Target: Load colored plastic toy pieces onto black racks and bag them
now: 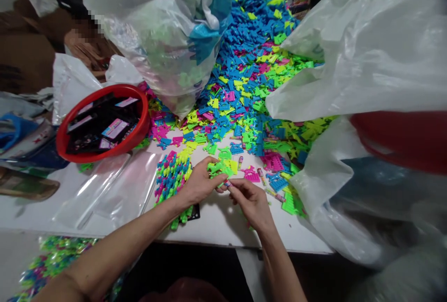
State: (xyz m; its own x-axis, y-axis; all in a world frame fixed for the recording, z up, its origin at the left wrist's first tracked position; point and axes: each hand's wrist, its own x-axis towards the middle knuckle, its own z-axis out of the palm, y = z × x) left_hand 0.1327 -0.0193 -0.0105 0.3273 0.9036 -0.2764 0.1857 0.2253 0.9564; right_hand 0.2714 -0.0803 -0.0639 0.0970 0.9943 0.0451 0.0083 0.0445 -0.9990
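Note:
My left hand is closed on a bright green plastic piece with a cut-out shape; a yellow piece shows just beside it. Close by, my right hand pinches a small printed tube against the green piece, its far end hidden by fingers. Left of my hands, rows of pink, blue, yellow and green pieces lie packed together on a dark card. Beyond my fingers are loose printed tubes and a pink comb-like piece on the white table.
A large heap of coloured plastic pieces rises at the back. Bulging plastic bags stand left and right of it. A red basin with dark printed packs sits at left, near flat clear bags. A filled bag is at lower left.

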